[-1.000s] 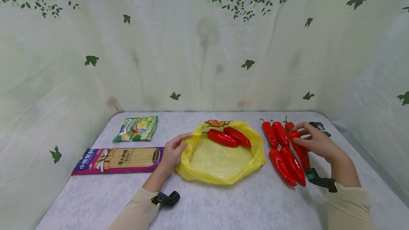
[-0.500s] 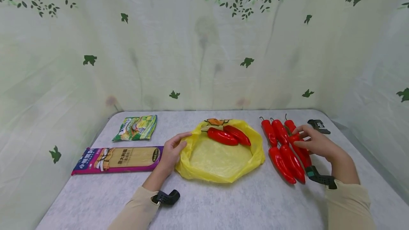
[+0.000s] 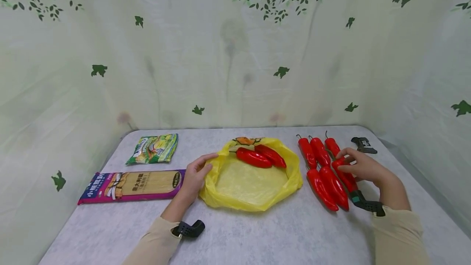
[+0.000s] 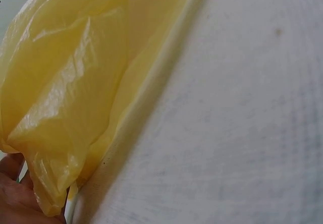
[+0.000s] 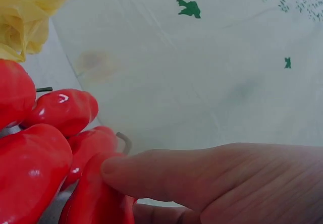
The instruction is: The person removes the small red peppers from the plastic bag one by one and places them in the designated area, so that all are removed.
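In the head view my left hand [image 3: 195, 177] pinches the left rim of a yellow plastic bag [image 3: 215, 201], which lies spread wide. Two red chili peppers [image 3: 254, 158] lie inside it toward the back. In the left wrist view, part of the hand [image 4: 17, 199] shows at the bag's crumpled edge [image 4: 55, 173]. On the right, my right hand [image 3: 362, 167] pinches a red chili pepper [image 5: 98, 204] near its stem end, thumb on top. This pepper is in the nearer row of a group; several others [image 3: 320, 152] lie beside and behind it.
A long purple pack of noodles [image 3: 147, 185] lies left of my left hand, with a green snack packet [image 3: 152, 149] behind it. A small black item [image 3: 363, 145] lies at the back right. A patterned curtain [image 3: 235, 72] rises behind the table.
The pepper in my right hand has come down slightly and toward me. My left hand keeps its place on the bag. The head view has shifted a little.
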{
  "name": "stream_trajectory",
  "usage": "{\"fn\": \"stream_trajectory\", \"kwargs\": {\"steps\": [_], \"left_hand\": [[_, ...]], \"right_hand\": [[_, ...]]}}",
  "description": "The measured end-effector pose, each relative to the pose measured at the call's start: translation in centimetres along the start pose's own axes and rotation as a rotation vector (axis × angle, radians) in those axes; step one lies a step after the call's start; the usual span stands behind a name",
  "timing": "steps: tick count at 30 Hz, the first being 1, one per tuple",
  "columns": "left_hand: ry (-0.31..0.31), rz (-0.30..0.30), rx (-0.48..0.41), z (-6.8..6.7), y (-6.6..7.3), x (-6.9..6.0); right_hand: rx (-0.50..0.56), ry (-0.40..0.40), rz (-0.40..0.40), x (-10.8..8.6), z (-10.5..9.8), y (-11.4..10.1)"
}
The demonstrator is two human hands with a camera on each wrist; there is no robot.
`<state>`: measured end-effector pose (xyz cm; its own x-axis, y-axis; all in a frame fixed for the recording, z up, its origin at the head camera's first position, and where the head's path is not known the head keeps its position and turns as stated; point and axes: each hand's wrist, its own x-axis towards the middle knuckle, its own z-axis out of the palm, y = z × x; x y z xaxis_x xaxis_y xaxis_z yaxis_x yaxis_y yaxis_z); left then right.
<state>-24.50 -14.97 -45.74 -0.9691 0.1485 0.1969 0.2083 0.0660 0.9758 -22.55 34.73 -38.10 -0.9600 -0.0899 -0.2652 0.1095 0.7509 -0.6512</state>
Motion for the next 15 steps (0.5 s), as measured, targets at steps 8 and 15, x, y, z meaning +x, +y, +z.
{"fn": "stream_trajectory", "kwargs": {"steps": [8,15], "left_hand": [[-0.005,0.006,-0.018,-0.05,0.07,-0.07],[-0.013,0.007,-0.029,-0.09,-0.04,-0.05]], "right_hand": [[-0.001,-0.022,0.051,0.23,-0.17,0.49],[-0.023,-0.025,0.079,0.39,-0.27,0.94]]}}
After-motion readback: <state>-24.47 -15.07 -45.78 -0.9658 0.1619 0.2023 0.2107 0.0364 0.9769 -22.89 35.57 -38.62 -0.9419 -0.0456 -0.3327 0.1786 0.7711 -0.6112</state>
